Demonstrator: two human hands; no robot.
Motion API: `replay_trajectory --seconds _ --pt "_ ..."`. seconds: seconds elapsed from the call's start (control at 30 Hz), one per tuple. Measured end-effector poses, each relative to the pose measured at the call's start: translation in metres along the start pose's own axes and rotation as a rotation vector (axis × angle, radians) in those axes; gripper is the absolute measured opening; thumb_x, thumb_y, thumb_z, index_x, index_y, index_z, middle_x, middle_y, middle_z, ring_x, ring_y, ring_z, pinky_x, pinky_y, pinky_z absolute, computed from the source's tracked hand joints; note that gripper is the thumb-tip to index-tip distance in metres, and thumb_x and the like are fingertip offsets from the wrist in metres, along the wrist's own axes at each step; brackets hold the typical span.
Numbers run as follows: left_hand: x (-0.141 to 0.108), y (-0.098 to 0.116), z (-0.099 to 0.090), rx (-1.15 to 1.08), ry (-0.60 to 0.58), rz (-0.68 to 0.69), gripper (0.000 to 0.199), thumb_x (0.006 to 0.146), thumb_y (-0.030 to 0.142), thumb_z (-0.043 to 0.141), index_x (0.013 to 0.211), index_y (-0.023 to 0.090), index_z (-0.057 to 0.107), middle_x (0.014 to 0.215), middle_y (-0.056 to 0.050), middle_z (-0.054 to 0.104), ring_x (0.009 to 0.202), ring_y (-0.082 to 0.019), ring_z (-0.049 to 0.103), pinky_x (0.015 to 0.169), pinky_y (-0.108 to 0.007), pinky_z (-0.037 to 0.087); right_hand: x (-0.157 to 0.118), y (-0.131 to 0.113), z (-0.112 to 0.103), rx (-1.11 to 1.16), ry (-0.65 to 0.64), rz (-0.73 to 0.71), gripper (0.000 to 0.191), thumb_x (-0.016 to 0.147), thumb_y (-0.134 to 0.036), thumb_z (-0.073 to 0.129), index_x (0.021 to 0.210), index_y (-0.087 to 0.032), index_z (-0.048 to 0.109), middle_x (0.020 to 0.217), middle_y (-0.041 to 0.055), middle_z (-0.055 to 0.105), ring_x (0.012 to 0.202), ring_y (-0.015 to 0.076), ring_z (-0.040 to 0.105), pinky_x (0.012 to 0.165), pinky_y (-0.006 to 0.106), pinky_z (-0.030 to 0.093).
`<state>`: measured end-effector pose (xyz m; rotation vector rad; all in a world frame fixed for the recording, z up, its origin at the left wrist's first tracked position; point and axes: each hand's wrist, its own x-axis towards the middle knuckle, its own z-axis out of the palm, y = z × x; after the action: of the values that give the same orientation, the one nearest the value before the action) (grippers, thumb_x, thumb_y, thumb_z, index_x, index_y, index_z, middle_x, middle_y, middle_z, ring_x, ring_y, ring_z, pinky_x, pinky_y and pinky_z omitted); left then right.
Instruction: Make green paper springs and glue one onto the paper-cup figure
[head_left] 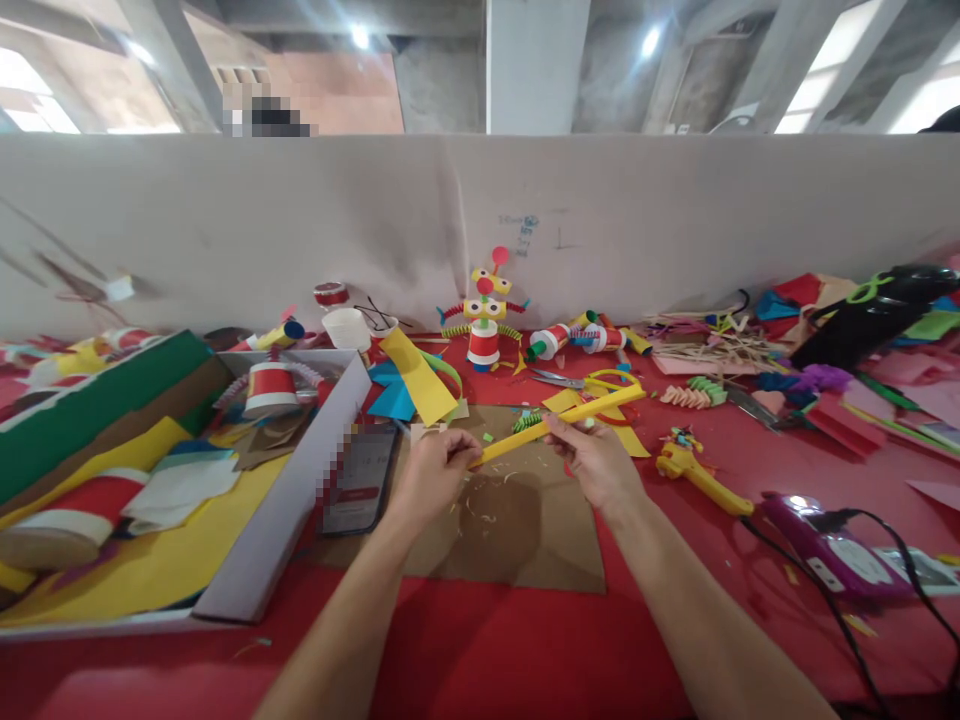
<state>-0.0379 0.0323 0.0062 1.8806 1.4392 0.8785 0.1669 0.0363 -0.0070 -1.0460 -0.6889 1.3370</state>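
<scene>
A long yellow paper strip (517,437) is stretched between my two hands above a brown cardboard sheet (540,560). My left hand (442,470) pinches its near left end. Farther along, my right hand (592,460) grips the strip between thumb and fingers, and the rest of it reaches up to the right. Behind my right hand lie scissors with yellow handles (611,383). A green folded paper spring (528,421) rests on the cardboard just beyond the strip. Small paper scraps are scattered on the cardboard.
At left stands an open box (300,510) with paper and cup figures; a phone (360,480) lies beside it. A paper cup figure (484,345) stands at the back. A yellow glue gun (701,475) and purple power strip (832,550) with cables lie at right.
</scene>
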Motion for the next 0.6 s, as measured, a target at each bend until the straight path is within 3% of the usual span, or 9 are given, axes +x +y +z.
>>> replay_trajectory --seconds 0.33,0.4,0.5,0.57,0.6 --pt "-0.004 0.002 -0.021 0.031 -0.018 0.019 0.015 0.075 0.023 0.048 0.069 0.018 0.061 0.068 0.001 0.066 0.069 -0.014 0.059 0.065 -0.023 0.041 0.011 -0.035 -0.027 0.273 0.262 -0.180 0.033 0.042 -0.018 0.086 0.068 -0.015 0.067 0.062 -0.0037 0.066 0.053 0.0037 0.057 0.047 0.011 0.046" --pt "-0.005 0.001 -0.021 0.055 -0.007 0.015 0.015 0.074 0.022 0.048 0.069 0.018 0.061 0.068 0.001 0.066 0.068 -0.014 0.059 0.064 -0.023 0.041 0.012 -0.043 -0.035 0.316 0.316 -0.248 0.031 0.045 -0.018 0.084 0.069 -0.016 0.065 0.061 -0.0050 0.064 0.052 0.0029 0.055 0.047 0.011 0.045" --pt "-0.004 -0.005 -0.023 0.118 0.135 -0.034 0.015 0.075 0.023 0.049 0.071 0.019 0.063 0.069 0.001 0.067 0.069 -0.015 0.059 0.065 -0.024 0.041 0.012 -0.051 -0.044 0.340 0.466 -0.389 0.020 0.060 -0.028 0.077 0.064 -0.017 0.060 0.055 -0.0067 0.057 0.047 0.0029 0.050 0.042 0.013 0.040" --pt "-0.002 -0.009 -0.023 0.093 0.217 -0.051 0.016 0.076 0.025 0.049 0.073 0.019 0.063 0.071 0.001 0.067 0.070 -0.015 0.059 0.066 -0.025 0.041 0.009 -0.047 -0.040 0.276 0.499 -0.380 0.028 0.071 -0.041 0.067 0.059 -0.018 0.056 0.051 -0.0059 0.053 0.043 0.0041 0.046 0.039 0.015 0.038" --pt "-0.002 -0.010 -0.021 0.064 0.235 -0.048 0.016 0.077 0.026 0.049 0.074 0.019 0.063 0.071 0.001 0.067 0.070 -0.015 0.059 0.066 -0.024 0.041 0.006 -0.041 -0.034 0.215 0.446 -0.324 0.032 0.074 -0.046 0.063 0.059 -0.018 0.056 0.051 -0.0049 0.053 0.043 0.0049 0.047 0.040 0.016 0.037"
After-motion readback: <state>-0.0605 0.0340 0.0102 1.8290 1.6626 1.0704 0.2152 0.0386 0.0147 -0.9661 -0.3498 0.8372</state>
